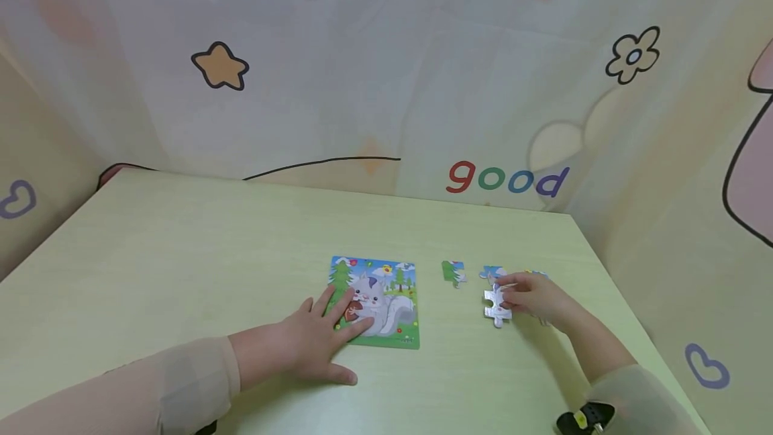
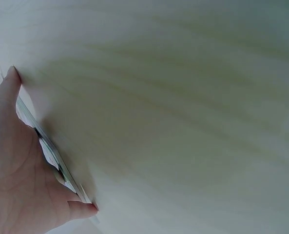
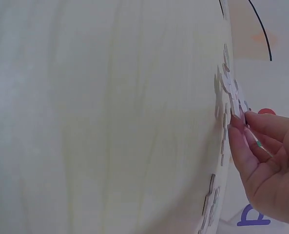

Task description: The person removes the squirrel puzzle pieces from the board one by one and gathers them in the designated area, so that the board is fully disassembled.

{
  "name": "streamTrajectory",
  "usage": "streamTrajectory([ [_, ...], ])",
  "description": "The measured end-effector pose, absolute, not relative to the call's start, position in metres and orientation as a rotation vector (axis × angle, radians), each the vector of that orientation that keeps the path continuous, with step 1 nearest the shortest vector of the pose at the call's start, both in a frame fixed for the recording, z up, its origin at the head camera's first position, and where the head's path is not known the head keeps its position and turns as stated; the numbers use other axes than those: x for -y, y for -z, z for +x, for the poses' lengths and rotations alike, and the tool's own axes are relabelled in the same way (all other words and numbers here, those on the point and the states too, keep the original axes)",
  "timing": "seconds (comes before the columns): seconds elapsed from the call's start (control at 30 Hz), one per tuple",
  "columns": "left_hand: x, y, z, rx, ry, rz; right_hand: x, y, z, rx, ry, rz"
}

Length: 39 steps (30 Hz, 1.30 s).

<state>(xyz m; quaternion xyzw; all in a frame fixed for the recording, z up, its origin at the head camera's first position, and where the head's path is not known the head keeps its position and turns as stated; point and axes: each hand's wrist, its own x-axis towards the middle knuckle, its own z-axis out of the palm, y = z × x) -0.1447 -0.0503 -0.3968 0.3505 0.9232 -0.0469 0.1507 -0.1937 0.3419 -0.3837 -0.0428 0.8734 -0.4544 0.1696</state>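
Observation:
A square jigsaw picture of a grey squirrel with an acorn (image 1: 386, 307) lies on the table. My left hand (image 1: 311, 344) is spread with fingers straight, the fingertips resting on its left part. In the left wrist view, the left hand (image 2: 17, 170) lies over the picture's thin edge. To the right, my right hand (image 1: 537, 297) pinches a puzzle piece (image 1: 495, 307) whose silvery-white face shows. In the right wrist view, thumb and fingers hold the puzzle piece (image 3: 232, 92) by one end, tilted above the table, and the other pieces appear edge-on.
A green-and-blue puzzle piece (image 1: 453, 272) lies between the picture and my right hand. Another piece (image 1: 492, 272) is just behind that hand, and further pieces are partly hidden beneath it. The pale wooden table (image 1: 181, 254) ends at printed curtains (image 1: 362, 72).

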Motion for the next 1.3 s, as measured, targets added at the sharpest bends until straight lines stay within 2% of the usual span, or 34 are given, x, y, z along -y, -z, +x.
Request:
streamTrajectory([
  [1.3, 0.053, 0.3951, -0.1451, -2.639, 0.021, 0.983, -0.3379, 0.3834, -0.1895, -2.907, 0.691, -0.179],
])
